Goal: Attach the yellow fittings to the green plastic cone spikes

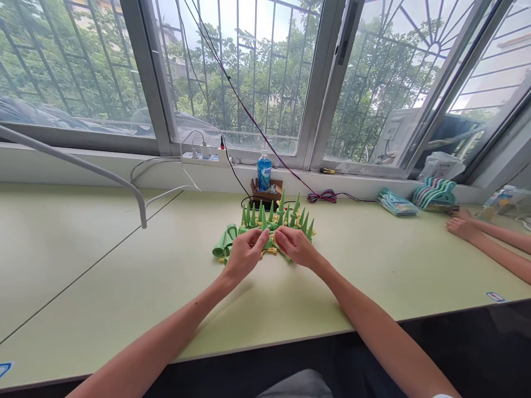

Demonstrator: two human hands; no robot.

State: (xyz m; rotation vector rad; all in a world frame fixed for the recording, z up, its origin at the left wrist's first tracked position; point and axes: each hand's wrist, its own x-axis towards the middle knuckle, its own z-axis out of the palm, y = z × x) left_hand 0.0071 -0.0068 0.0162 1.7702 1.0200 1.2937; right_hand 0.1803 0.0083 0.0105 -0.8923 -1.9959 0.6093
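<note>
Upright green pointed cones (281, 207) with small yellow pieces stand in a cluster in front of me. My left hand (246, 250) is closed at the front of this cluster, with thumb and fingers around the base of a green cone (264, 219) that points up. Close beside it, my right hand (296, 246) is closed in a pinch; whatever is between its fingertips is too small and covered to make out. Wider green cones (225, 240) lie on their sides left of my left hand. A yellow piece (271, 251) shows on the table below the fingertips.
Behind the cones stand a cardboard box (277, 193) and a blue bottle (264, 172). Coiled cable (322, 195) lies to their right. Packets (397, 202) and hangers (435, 192) sit farther right, near another person's hands (461, 224). A white tube (120, 179) arches over the table's left side.
</note>
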